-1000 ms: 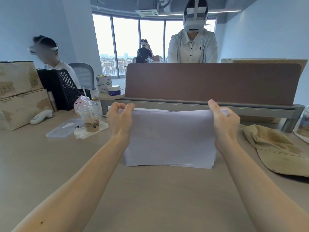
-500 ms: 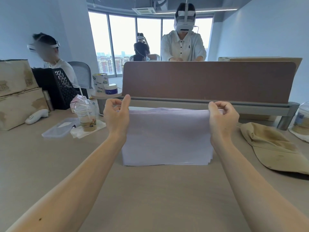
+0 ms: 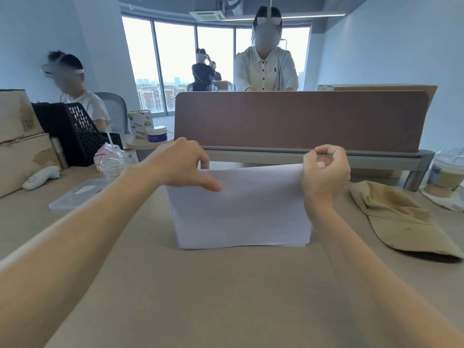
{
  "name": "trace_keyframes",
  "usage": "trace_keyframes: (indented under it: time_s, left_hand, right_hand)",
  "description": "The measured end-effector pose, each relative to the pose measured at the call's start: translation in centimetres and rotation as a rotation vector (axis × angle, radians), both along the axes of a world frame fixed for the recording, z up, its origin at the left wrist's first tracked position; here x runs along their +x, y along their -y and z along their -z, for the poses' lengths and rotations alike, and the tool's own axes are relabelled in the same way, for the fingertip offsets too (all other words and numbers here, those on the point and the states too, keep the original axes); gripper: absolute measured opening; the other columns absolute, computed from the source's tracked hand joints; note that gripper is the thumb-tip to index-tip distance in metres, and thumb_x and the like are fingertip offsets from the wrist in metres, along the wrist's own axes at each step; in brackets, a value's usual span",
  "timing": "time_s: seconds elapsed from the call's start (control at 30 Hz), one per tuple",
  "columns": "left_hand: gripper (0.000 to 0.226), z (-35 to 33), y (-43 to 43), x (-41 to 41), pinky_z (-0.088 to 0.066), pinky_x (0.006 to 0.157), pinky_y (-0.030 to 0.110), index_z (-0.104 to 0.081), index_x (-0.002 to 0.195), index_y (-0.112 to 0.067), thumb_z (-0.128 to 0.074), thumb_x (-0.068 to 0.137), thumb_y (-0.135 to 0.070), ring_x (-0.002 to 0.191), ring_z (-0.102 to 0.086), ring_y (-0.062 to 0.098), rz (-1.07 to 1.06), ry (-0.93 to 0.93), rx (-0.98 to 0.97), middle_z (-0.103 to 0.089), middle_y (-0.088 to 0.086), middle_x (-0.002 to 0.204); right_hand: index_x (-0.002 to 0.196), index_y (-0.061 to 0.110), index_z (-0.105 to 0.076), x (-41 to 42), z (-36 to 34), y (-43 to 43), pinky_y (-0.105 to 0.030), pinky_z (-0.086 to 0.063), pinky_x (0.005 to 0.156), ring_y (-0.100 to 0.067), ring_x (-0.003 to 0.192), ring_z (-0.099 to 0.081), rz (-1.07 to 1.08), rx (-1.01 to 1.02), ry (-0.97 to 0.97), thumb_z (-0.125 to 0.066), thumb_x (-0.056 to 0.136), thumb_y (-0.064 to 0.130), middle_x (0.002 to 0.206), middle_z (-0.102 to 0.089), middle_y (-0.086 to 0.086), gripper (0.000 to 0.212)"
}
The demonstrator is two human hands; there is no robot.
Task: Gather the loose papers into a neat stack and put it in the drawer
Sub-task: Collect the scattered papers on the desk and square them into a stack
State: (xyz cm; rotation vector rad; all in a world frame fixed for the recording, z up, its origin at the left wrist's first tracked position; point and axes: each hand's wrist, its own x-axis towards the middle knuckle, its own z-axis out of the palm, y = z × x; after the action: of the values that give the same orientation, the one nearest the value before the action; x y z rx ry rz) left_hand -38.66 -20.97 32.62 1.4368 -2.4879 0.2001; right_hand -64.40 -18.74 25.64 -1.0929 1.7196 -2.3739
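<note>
Two bare forearms reach in from the lower corners over the bench (image 3: 226,297) and meet at the stack of papers (image 3: 241,212). The left hand (image 3: 175,167) arches over the stack's upper left corner, thumb laid across the front sheet and fingers hooked down behind the top edge, so its grip holds the sheets between them. The right hand (image 3: 324,179) is raised at the upper right corner with bent knuckles, its grip a narrow pinch on that corner. The stack stands on its long lower edge near the middle of the bench, plain and pale. Its sides are nearly flush (a few sheets step out at the lower right corner). Just behind it runs a brown divider panel (image 3: 301,119), with a person in a white shirt (image 3: 263,69) beyond. To the right, near the stack but apart from it, lies a tan cap (image 3: 396,217). To the left, partly hidden by the left forearm, are a clear plastic cup (image 3: 110,164) with a straw and a flat clear lid (image 3: 77,194). Further left are a black mesh file holder (image 3: 77,131) and cardboard boxes (image 3: 17,146).
</note>
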Motion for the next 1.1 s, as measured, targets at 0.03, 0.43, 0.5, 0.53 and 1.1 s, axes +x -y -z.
trace_keyframes:
  time_s: [0.03, 0.43, 0.5, 0.53, 1.1]
  left_hand:
    - [0.046, -0.8, 0.0, -1.3, -0.043, 0.067, 0.032, -0.06, 0.073, -0.035, -0.07, 0.059, -0.078, 0.08, -0.052, 0.014, 0.004, 0.148, 0.047, -0.054, -0.014, 0.076]
    - [0.032, -0.7, 1.5, -5.1, -0.037, 0.055, 0.029, -0.055, 0.059, -0.015, -0.073, 0.082, -0.028, 0.062, -0.049, 0.024, 0.187, -0.055, 0.032, -0.049, 0.0, 0.056]
    - [0.03, -0.5, 1.8, -3.3, -0.041, 0.054, 0.028, -0.06, 0.061, -0.007, -0.076, 0.079, -0.025, 0.057, -0.053, 0.021, 0.141, -0.41, 0.075, -0.058, 0.005, 0.06]
    - [0.025, 0.1, 1.7, -2.5, -0.05, 0.058, 0.031, -0.067, 0.068, -0.004, -0.077, 0.076, -0.025, 0.059, -0.061, 0.021, 0.13, -0.641, 0.144, -0.067, 0.008, 0.068]
    - [0.065, 6.3, -0.8, -3.1, -0.059, 0.068, 0.029, -0.071, 0.105, -0.013, -0.092, 0.045, -0.03, 0.09, -0.074, 0.018, 0.182, -1.527, 0.264, -0.078, -0.001, 0.099]
  right_hand:
    - [0.086, 0.022, -0.058, 0.2, -0.1, 0.0, -0.022, -0.041, 0.059, 0.003, 0.053, -0.049, -0.004, -0.01, -0.002, -0.06, 0.083, 0.016, 0.057, -0.049, 0.011, 0.007]
    - [0.118, 0.024, -0.055, -2.1, -2.0, -1.7, -0.026, -0.047, 0.08, -0.005, 0.088, -0.059, -0.154, 0.011, -0.059, -0.069, 0.081, 0.052, 0.094, -0.061, 0.005, 0.049]
    - [0.137, 0.023, -0.043, -3.6, -1.7, -1.7, -0.029, -0.042, 0.094, -0.012, 0.115, -0.052, -0.179, 0.102, -0.085, -0.073, 0.075, 0.058, 0.125, -0.054, 0.0, 0.076]
    - [0.144, 0.021, -0.036, -4.0, -1.4, -1.6, -0.031, -0.04, 0.098, -0.015, 0.123, -0.048, -0.242, 0.169, -0.075, -0.075, 0.073, 0.059, 0.135, -0.05, -0.002, 0.09]
    - [0.089, 0.017, -0.074, -0.5, -0.4, -2.1, -0.028, -0.06, 0.072, -0.013, 0.081, -0.074, -0.829, 0.117, -0.051, -0.083, 0.071, 0.01, 0.084, -0.078, 0.007, 0.021]
